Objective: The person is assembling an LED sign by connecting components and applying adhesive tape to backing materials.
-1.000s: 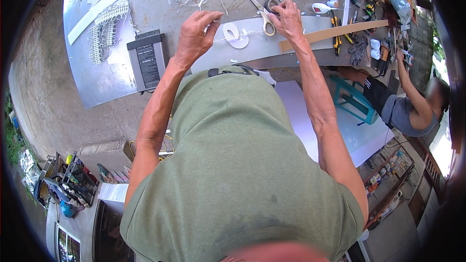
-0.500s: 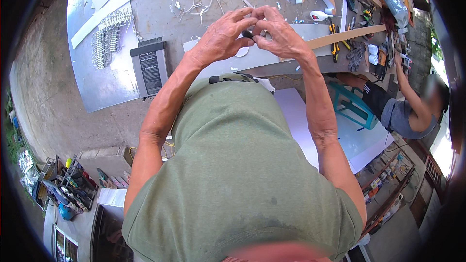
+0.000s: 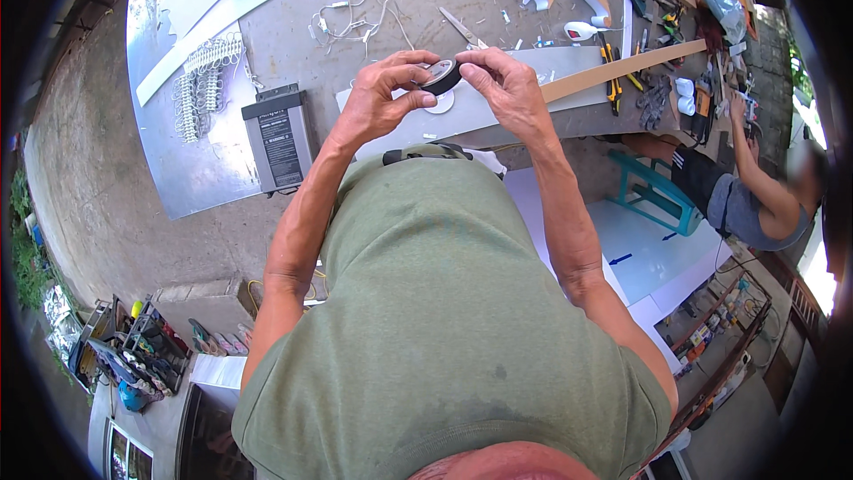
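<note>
Both hands are up over the bench (image 3: 298, 58) now, close together, and the black tape roll (image 3: 444, 80) sits right between them. The left hand (image 3: 380, 102) comes in from the side, wrist bent slightly, fingers curled over, thumb underneath, gripping the roll by its left part. Across from it, the right hand (image 3: 508, 93) angles inward, knuckles up, thumb and forefinger pinching at the right edge, the other fingers folded behind. Look at the arms: elbows out wide, both forearms slanting in toward the middle, a neat arch in front of the green shirt (image 3: 444, 284). The roll is tilted, held clear above a long pale sheet (image 3: 400, 129), with a white disc-like piece (image 3: 440, 104) showing just below it. Scissors (image 3: 460, 27) lie beyond the fingers, partly hidden, and a brown strip (image 3: 622, 69) stretches away to the right of the right hand.
</note>
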Available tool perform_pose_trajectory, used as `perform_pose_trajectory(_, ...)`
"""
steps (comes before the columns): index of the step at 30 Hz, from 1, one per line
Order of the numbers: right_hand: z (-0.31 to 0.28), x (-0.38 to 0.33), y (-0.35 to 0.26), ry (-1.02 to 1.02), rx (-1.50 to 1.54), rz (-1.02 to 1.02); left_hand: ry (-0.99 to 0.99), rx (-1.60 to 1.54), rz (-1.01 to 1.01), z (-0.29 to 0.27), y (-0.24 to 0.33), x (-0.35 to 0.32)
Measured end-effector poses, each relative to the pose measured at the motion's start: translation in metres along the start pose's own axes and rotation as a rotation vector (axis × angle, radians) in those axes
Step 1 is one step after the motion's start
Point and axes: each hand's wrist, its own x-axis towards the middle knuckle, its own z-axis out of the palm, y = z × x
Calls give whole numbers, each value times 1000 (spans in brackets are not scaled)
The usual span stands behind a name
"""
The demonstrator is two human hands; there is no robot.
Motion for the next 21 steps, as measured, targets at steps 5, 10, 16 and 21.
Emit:
perform_pose_trajectory(5,5,-4,7,57,46,-9,5,74,16,3,0,-3)
perform_pose_trajectory(10,8,-5,2,66,-15,-164,-84,-39,19,0,4,-8)
perform_pose_trajectory(16,9,-9,-7,2,-84,-94,-83,-343,-114,1,12,-19)
perform_pose_trajectory(21,8,-15,-22,18,-148,-176,7,14,-1,1,26,-27)
